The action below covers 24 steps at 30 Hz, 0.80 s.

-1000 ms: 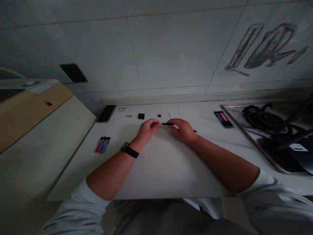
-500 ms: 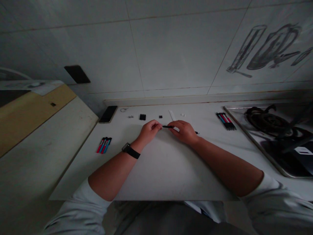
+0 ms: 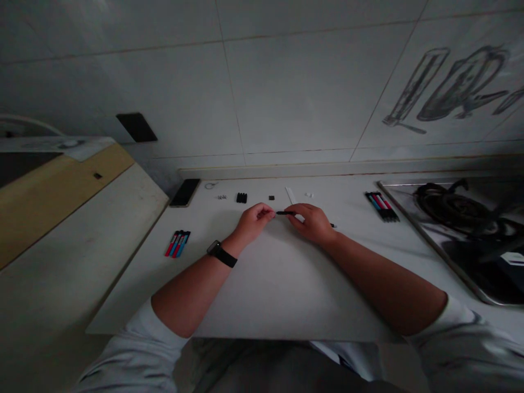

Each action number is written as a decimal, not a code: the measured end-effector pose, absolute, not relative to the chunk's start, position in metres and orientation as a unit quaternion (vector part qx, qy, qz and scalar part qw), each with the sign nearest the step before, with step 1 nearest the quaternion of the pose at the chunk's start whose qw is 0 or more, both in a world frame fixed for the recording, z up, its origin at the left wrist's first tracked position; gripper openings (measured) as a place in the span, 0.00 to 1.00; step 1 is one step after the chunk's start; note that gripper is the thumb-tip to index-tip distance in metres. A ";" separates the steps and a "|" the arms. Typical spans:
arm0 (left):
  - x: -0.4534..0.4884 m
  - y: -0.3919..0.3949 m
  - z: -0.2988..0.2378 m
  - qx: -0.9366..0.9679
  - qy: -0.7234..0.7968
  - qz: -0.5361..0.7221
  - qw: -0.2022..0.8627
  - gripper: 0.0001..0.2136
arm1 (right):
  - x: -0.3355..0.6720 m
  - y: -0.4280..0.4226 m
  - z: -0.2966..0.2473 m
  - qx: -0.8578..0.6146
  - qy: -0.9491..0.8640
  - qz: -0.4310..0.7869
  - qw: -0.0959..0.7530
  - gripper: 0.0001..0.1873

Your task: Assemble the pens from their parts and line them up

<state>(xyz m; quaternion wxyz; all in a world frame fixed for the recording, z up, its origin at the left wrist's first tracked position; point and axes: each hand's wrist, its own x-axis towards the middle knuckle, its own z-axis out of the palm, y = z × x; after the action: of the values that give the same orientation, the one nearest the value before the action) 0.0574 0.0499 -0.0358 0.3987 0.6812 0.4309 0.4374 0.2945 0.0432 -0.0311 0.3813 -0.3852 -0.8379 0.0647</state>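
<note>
My right hand (image 3: 313, 222) is closed round a thin black pen (image 3: 285, 213) that lies level above the white counter (image 3: 270, 278); its rear end pokes out past my wrist. Just left of the pen's tip, my left hand (image 3: 254, 220) is pinched shut, and what it holds is too small to make out. A black watch sits on my left wrist. Behind the hands lie small parts: a black bundle (image 3: 241, 197), a tiny black piece (image 3: 271, 197), a white strip (image 3: 290, 194) and small white bits (image 3: 309, 194).
A set of red and blue pens (image 3: 177, 243) lies at the left, another set of pens (image 3: 382, 206) at the right. A phone (image 3: 185, 192) rests at the back left corner. A gas stove (image 3: 462, 218) fills the right side. A tiled wall stands behind.
Both hands keep the same pose around the pen. The view has shifted slightly, so everything sits a little lower and to the right.
</note>
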 end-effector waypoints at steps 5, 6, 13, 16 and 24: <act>0.058 0.048 -0.034 0.673 0.433 0.434 0.413 0.09 | 0.294 0.042 -0.030 -0.382 -0.835 0.068 0.390 0.10; 0.059 0.048 -0.033 0.672 0.432 0.436 0.415 0.08 | 0.294 0.042 -0.029 -0.381 -0.835 0.069 0.391 0.10; 0.059 0.049 -0.033 0.670 0.431 0.440 0.415 0.08 | 0.294 0.041 -0.028 -0.385 -0.837 0.073 0.381 0.10; 0.059 0.049 -0.033 0.667 0.436 0.443 0.411 0.08 | 0.293 0.040 -0.028 -0.385 -0.839 0.075 0.377 0.10; 0.060 0.050 -0.036 0.658 0.422 0.451 0.432 0.07 | 0.293 0.040 -0.027 -0.392 -0.836 0.075 0.375 0.11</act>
<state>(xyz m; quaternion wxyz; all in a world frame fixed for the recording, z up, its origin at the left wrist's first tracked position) 0.0603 0.0501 -0.0357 0.4319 0.6577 0.4216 0.4507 0.2930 0.0396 -0.0275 0.3752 -0.3923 -0.8365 0.0751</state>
